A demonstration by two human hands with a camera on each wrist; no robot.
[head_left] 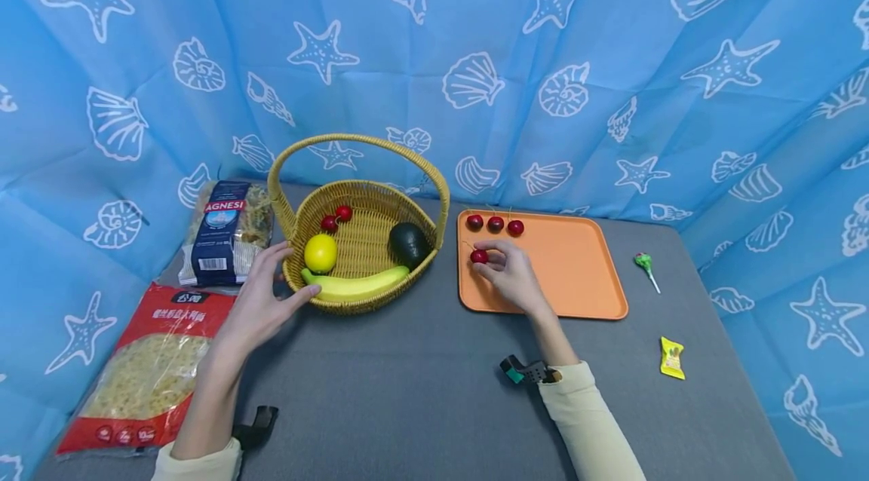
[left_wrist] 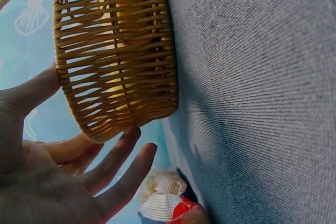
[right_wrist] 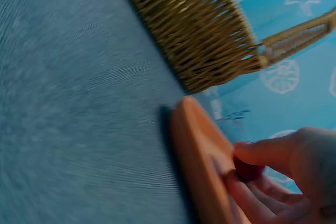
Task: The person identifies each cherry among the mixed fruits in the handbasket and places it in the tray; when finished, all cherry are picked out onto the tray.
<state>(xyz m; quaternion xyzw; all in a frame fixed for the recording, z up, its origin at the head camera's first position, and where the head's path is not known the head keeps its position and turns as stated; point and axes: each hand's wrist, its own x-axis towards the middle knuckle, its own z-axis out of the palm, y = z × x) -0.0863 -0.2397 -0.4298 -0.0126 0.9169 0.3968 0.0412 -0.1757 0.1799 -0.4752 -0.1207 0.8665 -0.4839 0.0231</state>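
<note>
Head cam: I see my left hand (head_left: 261,298) spread open w/ fingers resting on the wicker basket (head_left: 360,300) rim, which holds a lemon (head_left: 320,252), banana (head_left: 354,286), avocado (head_left: 408,243) & two cherries (head_left: 336,219); my right hand (head_left: 511,276) pinches a cherry (head_left: 478,256) on the orange tray (head_left: 577,270), three more cherries (head_left: 495,224) at its back edge. L wrist cam: open palm (left_wrist: 58,182) beside the basket (left_wrist: 115,51) wall, contents mostly hidden. R wrist cam: blurry, fingers (right_wrist: 262,153) closed round the cherry (right_wrist: 247,171) over the tray (right_wrist: 202,161) rim.

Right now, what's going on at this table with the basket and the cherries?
A person's right hand pinches a cherry on the orange tray, where three more cherries sit in a row. Their left hand rests open against the side of the wicker basket, which holds two cherries, a lemon, a banana and an avocado.
</note>
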